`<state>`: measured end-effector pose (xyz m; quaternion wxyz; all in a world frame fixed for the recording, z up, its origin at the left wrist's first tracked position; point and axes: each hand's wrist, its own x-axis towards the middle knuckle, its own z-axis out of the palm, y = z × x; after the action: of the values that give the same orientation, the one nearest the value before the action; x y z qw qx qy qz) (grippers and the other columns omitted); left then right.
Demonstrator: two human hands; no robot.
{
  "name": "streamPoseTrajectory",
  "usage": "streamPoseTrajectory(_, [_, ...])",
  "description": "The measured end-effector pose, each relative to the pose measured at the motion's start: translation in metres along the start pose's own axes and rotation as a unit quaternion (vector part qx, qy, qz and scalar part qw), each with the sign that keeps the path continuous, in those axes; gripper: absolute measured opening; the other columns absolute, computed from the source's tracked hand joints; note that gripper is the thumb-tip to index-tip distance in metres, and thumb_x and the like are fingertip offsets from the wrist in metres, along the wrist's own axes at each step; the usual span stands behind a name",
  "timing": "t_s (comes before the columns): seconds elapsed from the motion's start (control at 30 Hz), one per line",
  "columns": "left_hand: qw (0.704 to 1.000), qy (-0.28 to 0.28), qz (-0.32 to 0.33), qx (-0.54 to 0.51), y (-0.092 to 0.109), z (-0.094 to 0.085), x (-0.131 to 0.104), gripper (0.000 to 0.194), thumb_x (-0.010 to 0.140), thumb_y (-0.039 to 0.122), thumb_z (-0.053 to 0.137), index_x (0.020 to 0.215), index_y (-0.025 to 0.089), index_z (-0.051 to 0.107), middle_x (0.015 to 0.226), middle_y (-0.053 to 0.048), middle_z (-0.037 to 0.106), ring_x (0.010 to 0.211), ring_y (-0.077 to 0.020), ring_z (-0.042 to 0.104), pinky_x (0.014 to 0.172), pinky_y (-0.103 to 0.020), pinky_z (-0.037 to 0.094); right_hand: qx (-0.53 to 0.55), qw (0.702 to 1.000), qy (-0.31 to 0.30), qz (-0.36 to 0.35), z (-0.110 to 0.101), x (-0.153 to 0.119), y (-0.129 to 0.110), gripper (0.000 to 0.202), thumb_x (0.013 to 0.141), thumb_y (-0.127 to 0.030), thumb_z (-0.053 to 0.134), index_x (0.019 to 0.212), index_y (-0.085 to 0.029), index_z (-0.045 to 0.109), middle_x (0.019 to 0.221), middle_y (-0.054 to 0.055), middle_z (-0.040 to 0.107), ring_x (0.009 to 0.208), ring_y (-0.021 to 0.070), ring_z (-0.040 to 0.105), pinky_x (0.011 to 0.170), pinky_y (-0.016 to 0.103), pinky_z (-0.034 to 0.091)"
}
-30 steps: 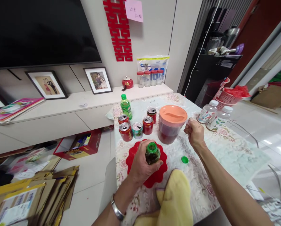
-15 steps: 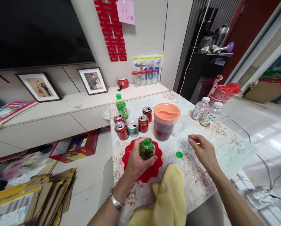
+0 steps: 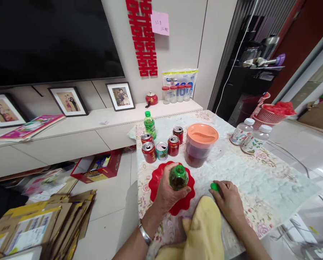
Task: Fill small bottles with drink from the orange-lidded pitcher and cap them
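My left hand (image 3: 168,193) is wrapped round an uncapped green bottle (image 3: 179,176), held upright over a red scalloped plate (image 3: 157,177). Dark liquid shows through its wall. The bottle's base is hidden, so I cannot tell whether it rests on the plate. At the right, my right hand (image 3: 227,196) has its thumb and fingers pinched on a green bottle cap (image 3: 214,186) at the tabletop. Between my forearms lies a pale yellow cloth-like item (image 3: 207,227). Beyond the plate stands a pitcher (image 3: 197,153) of dark liquid with an orange lid (image 3: 203,133).
Several opened drink cans (image 3: 162,151) stand left of the pitcher, with a capped green bottle (image 3: 149,126) behind them. Two clear bottles with white caps (image 3: 242,131) are at the table's right. A flowered cloth (image 3: 258,180) covers the table. Flattened cardboard (image 3: 50,224) lies on the floor.
My right hand has come down and left onto the green cap, which lay loose on the table before. My left hand still holds the bottle. The whole view has shifted slightly.
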<state>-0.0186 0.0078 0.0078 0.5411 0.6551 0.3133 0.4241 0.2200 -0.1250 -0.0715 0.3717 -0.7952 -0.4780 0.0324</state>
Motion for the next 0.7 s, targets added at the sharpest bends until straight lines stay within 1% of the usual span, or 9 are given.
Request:
streamPoseTrajectory(0.07, [1.0, -0.009, 0.0, -0.02, -0.002, 0.0, -0.003, 0.081, 0.066, 0.05, 0.094, 0.132, 0.026, 0.054, 0.129, -0.011, 0.069, 0.106, -0.0311, 0.07, 0.096, -0.05, 0.059, 0.005, 1.0, 0.011, 0.002, 0.0, -0.001, -0.001, 0.039, 0.095, -0.057, 0.068, 0.107, -0.02, 0.071, 0.105, 0.005, 0.072, 0.098, 0.0232, 0.068, 0.093, 0.048, 0.054])
streamPoseTrajectory(0.13, [1.0, -0.003, 0.013, -0.018, -0.005, 0.0, -0.006, 0.079, 0.064, 0.044, 0.095, 0.13, 0.028, 0.057, 0.128, -0.011, 0.069, 0.107, -0.0335, 0.069, 0.098, -0.053, 0.058, 0.018, 1.0, 0.022, 0.01, -0.002, -0.003, -0.002, 0.041, 0.094, -0.059, 0.068, 0.104, -0.02, 0.072, 0.102, 0.005, 0.073, 0.096, 0.023, 0.068, 0.092, 0.048, 0.055])
streamPoseTrajectory(0.2, [0.999, 0.006, 0.031, -0.008, -0.008, 0.001, -0.008, 0.076, 0.063, 0.04, 0.094, 0.129, 0.031, 0.058, 0.127, -0.01, 0.069, 0.108, -0.0352, 0.068, 0.1, -0.055, 0.057, 0.038, 0.999, 0.031, 0.022, -0.006, -0.006, -0.006, 0.043, 0.091, -0.062, 0.069, 0.101, -0.021, 0.072, 0.098, 0.006, 0.075, 0.092, 0.024, 0.07, 0.088, 0.047, 0.056])
streamPoseTrajectory(0.3, [0.999, 0.017, 0.042, 0.008, -0.006, 0.004, -0.009, 0.072, 0.065, 0.033, 0.09, 0.129, 0.033, 0.057, 0.128, -0.01, 0.068, 0.112, -0.0353, 0.067, 0.105, -0.056, 0.054, 0.082, 0.995, 0.032, 0.044, -0.012, -0.012, -0.019, 0.043, 0.087, -0.063, 0.069, 0.101, -0.022, 0.075, 0.087, 0.006, 0.078, 0.074, 0.0253, 0.07, 0.071, 0.043, 0.059])
streamPoseTrajectory(0.4, [1.0, 0.017, 0.021, -0.001, 0.006, 0.006, -0.005, 0.069, 0.065, 0.029, 0.084, 0.127, 0.031, 0.055, 0.121, -0.008, 0.07, 0.106, -0.0312, 0.068, 0.099, -0.051, 0.057, 0.131, 0.99, 0.008, 0.053, -0.015, -0.018, -0.037, 0.043, 0.086, -0.06, 0.07, 0.106, -0.023, 0.078, 0.067, 0.001, 0.072, 0.056, 0.0233, 0.065, 0.055, 0.038, 0.057])
streamPoseTrajectory(0.47, [1.0, 0.006, -0.002, -0.009, 0.017, 0.006, -0.002, 0.065, 0.066, 0.029, 0.081, 0.125, 0.028, 0.053, 0.113, -0.006, 0.072, 0.098, -0.0274, 0.069, 0.093, -0.047, 0.058, 0.161, 0.985, -0.011, 0.053, -0.015, -0.02, -0.05, 0.043, 0.085, -0.059, 0.072, 0.108, -0.023, 0.079, 0.058, -0.003, 0.064, 0.051, 0.0218, 0.062, 0.049, 0.035, 0.054])
streamPoseTrajectory(0.57, [0.999, 0.0, -0.032, 0.0, 0.029, 0.003, 0.0, 0.063, 0.065, 0.03, 0.082, 0.121, 0.024, 0.054, 0.11, -0.005, 0.071, 0.096, -0.0252, 0.068, 0.091, -0.043, 0.058, 0.2, 0.978, -0.028, 0.054, -0.013, -0.021, -0.068, 0.044, 0.086, -0.06, 0.072, 0.109, -0.023, 0.081, 0.054, -0.004, 0.058, 0.047, 0.0203, 0.058, 0.044, 0.033, 0.051])
streamPoseTrajectory(0.63, [0.999, -0.003, -0.049, -0.011, 0.031, 0.002, 0.0, 0.064, 0.065, 0.035, 0.086, 0.12, 0.024, 0.054, 0.113, -0.005, 0.071, 0.099, -0.0261, 0.069, 0.092, -0.042, 0.058, 0.219, 0.974, -0.032, 0.051, -0.013, -0.02, -0.078, 0.044, 0.088, -0.061, 0.07, 0.109, -0.023, 0.081, 0.054, -0.004, 0.059, 0.046, 0.0196, 0.058, 0.043, 0.033, 0.051])
streamPoseTrajectory(0.7, [0.999, -0.007, -0.048, -0.022, 0.027, 0.001, -0.001, 0.067, 0.065, 0.039, 0.088, 0.122, 0.025, 0.055, 0.119, -0.006, 0.071, 0.106, -0.029, 0.07, 0.095, -0.044, 0.058, 0.23, 0.972, -0.034, 0.042, -0.015, -0.018, -0.087, 0.044, 0.089, -0.06, 0.07, 0.111, -0.023, 0.081, 0.056, -0.003, 0.06, 0.046, 0.0187, 0.057, 0.044, 0.033, 0.053])
